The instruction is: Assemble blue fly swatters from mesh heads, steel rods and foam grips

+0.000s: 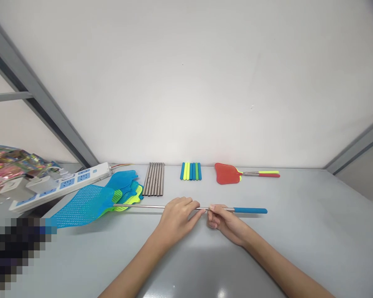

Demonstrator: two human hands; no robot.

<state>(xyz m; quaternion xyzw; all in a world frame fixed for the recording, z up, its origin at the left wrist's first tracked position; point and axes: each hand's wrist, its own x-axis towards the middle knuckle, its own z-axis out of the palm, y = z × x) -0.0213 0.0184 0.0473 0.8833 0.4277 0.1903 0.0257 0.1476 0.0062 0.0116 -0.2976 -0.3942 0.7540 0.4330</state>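
Note:
A blue fly swatter point(83, 206) with a long, thin metal telescopic shaft and a blue grip lies crosswise between my hands, its mesh head to the left. My left hand point(179, 217) is closed over the middle of the shaft. My right hand point(225, 223) pinches the shaft a little further right, beside the blue handle grip point(250, 210). Behind the swatter's head are several loose swatter heads point(122, 181) in blue and yellow-green, partly overlapped by it.
Metal tubes point(153, 179) lie in a row at the back, with coloured grip sleeves point(191, 171) to their right. Further right are red and yellow fly swatters point(228, 174). A power strip point(65, 186) with plugs and packaged goods point(6, 165) occupy the left; the wall point(205, 103) stands behind.

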